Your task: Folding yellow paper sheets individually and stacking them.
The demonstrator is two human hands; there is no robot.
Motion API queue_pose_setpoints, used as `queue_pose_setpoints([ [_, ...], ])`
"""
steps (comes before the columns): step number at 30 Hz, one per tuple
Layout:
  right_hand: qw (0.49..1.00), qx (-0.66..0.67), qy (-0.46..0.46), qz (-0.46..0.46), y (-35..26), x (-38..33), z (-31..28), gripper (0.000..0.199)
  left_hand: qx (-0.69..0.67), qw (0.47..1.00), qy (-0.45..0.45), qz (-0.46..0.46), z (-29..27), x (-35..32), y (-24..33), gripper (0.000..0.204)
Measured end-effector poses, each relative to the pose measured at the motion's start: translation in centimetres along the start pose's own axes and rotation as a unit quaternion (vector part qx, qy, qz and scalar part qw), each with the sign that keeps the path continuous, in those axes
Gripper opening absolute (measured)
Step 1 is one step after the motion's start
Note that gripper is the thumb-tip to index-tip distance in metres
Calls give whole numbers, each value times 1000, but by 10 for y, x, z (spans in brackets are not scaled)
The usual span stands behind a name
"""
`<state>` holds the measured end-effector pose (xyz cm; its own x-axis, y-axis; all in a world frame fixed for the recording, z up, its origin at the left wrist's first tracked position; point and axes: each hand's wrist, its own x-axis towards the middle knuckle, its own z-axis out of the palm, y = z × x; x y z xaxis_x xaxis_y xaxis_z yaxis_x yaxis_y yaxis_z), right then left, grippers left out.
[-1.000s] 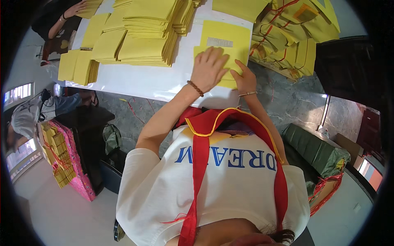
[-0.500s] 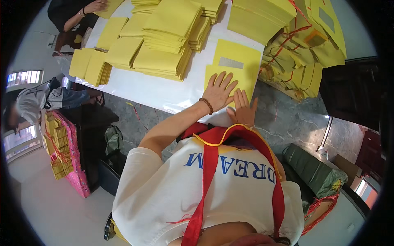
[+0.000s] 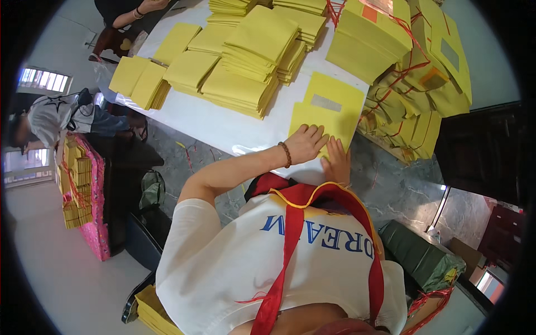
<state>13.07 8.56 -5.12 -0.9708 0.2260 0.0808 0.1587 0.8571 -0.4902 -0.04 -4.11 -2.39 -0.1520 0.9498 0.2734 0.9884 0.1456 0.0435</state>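
Note:
A flat yellow paper envelope (image 3: 314,115) with a grey rectangular panel lies at the near right corner of the white table, its outline stepped on the left. My left hand (image 3: 307,143), a brown beaded bracelet at its wrist, rests on the envelope's near part. Its fingers are bent and close together, with their tips against the paper. Just to the right, my right hand (image 3: 336,161) lies on the near edge, fingers stretched out and side by side, the thumb next to the left hand. Whatever is under both palms stays hidden.
Stacks of yellow envelopes (image 3: 240,84) cover the table's far left. Bundles tied with red string (image 3: 402,89) stand at the far right. Another person's hand (image 3: 151,5) is at the far left edge. A green wrapped package (image 3: 421,251) lies near right.
My left hand has slid toward the near edge of the envelope, and its spread fingers have drawn in and bent. The right hand stays on the near edge. The whole view has shifted a little.

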Motion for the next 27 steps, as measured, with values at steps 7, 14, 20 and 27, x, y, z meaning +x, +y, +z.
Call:
queue_pose_setpoints([
  [7,864,450,185,130,4,12,-31,30,-14,999,14,-40,-6,10,-7,51],
  [14,868,412,215,176,33,10,-16,33,-46,998,45,-16,-90,-61,-6,51],
  [20,872,427,171,169,51,14,-1,33,54,995,-33,-71,-93,-160,-29,47],
  [27,892,386,188,139,52,26,-1,35,153,978,-52,-135,-75,-181,-75,51],
])
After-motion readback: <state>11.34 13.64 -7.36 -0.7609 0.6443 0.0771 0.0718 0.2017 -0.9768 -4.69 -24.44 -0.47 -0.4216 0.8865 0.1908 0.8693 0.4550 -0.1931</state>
